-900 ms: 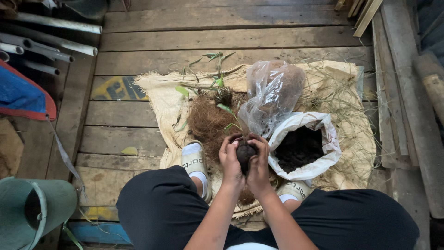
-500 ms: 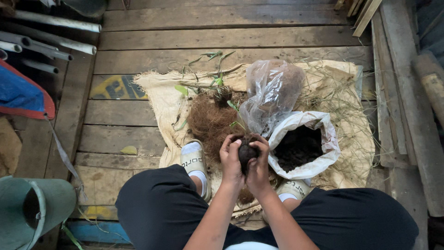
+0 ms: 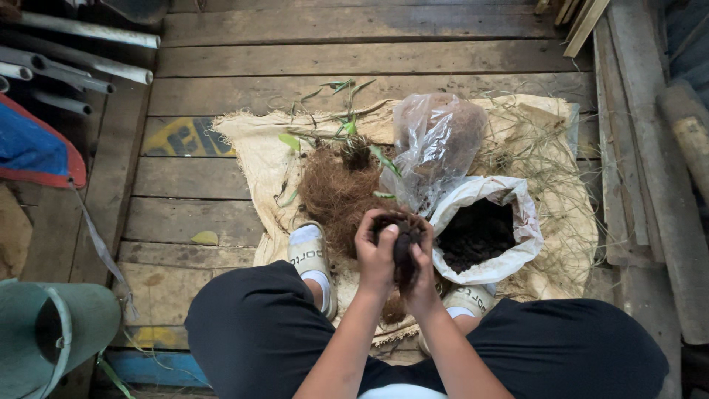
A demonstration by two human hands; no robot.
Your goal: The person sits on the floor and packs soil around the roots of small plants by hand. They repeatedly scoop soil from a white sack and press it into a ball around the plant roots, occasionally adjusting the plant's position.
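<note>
Head view shows the change plainly: a moment ago both hands cupped a rounded dark soil ball upright in front of the body, and now the ball has been turned and pressed, so it looks longer and sits lower between the palms, with brown fibre showing at its top. I judge this as the shaping and wrapping still going on, not finished.

Taking the white soil sack (image 3: 526,222) as landmark and going left to right: far left of it lies the burlap mat (image 3: 251,148) on the plank floor; nearer, the heap of coconut fibre (image 3: 332,193) with green seedlings (image 3: 347,125) above it. Just left of the sack, the left hand (image 3: 375,255) closes round the soil ball (image 3: 402,247), thumb on top, and the right hand (image 3: 422,277) clasps it from the other side, fingers curled tight. Above the sack's left rim stands a clear plastic bag (image 3: 437,144).

The ball is dark, crumbly, damp-looking, with hairy strands clinging to it.
</note>
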